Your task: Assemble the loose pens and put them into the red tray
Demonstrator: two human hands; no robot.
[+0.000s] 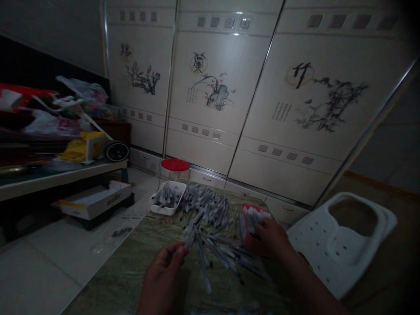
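Clear-barrelled pens (pixel 206 205) with dark tips lie heaped across the table, and several more fan out loosely in front of the heap. My left hand (pixel 164 273) is closed in a pinch at the near edge of the spread, with what looks like a pen between thumb and forefinger. At the right, my right hand (pixel 273 236) reaches over the rim of a red basket (pixel 246 238) packed with pale, clear pieces like pens. Its fingers are curled against the contents, and what they grip is hidden. A white basket (pixel 169 211) at the far left holds more pens.
A white plastic chair (pixel 328 245) stands close to the table's right side. Beyond the far edge is a red stool (pixel 175 164), before sliding wardrobe doors (pixel 210 87). A carton (pixel 95 201) and a clear plastic bag (pixel 114 234) lie on the floor at left.
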